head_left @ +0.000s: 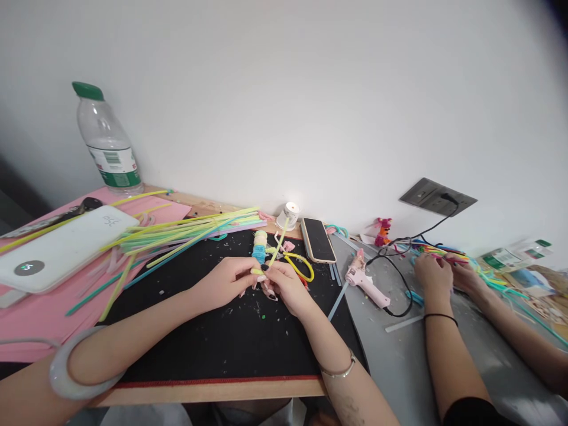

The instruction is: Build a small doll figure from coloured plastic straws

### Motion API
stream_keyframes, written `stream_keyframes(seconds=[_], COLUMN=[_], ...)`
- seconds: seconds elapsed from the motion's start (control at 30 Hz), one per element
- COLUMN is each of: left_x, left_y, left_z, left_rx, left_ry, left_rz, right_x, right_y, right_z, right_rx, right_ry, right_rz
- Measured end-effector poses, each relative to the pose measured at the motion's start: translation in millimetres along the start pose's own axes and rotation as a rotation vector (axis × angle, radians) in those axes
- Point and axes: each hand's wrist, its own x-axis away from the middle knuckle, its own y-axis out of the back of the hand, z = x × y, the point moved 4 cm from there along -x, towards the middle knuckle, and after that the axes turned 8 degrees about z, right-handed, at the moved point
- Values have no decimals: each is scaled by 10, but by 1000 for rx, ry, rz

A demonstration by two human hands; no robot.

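Over the black mat (190,349), my left hand (228,281) and my right hand (288,287) meet, both closed in a pinch. Between their fingertips is a pale yellow-green pipe cleaner (279,241), its free end sticking up and away from me. Just beyond the fingers lies a fuzzy piece wound in cream and blue (259,248). To its right are a yellow pipe cleaner loop (306,266) and a small pink piece (288,245). My fingers partly hide what is being pinched.
Pipe cleaners (177,236), a white power bank (66,248) and a bottle (106,142) are on the left. A white cup (288,214) and phone (318,239) stand by the wall. Rightward lie a pink glue gun (366,284) with its cord and another person's hands (435,275).
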Motion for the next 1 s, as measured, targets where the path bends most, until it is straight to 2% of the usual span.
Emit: stream_keyframes(seconds=[0.17,0.3,0.43,0.53,0.63,0.77,0.83,0.9,1.0], left_x=[21,46,64,55,22,-29,-51,-64,-62], left_y=[41,9,-10,-3,4,-68,-102,-127,-140], left_z=[-48,-14,-10,-27,2,111,158,190,185], left_rx=[-238,-399,-469,-409,-250,158,322,414,415], left_ry=[-178,-331,-385,-330,-164,33,65,73,58], left_rz=[-39,1,-15,-41,-43,38,25,-2,-16], right_x=[22,46,59,54,34,18,23,25,8], right_y=[-47,-86,-81,-68,-40,-15,-14,-12,-4], right_z=[23,33,27,26,37,102,140,148,86], right_rx=[-152,-212,-247,-287,-247,68,277,370,212], right_ry=[-85,-162,-167,-145,-75,106,194,242,202], right_rz=[28,97,176,179,98,-15,-60,-77,-43])
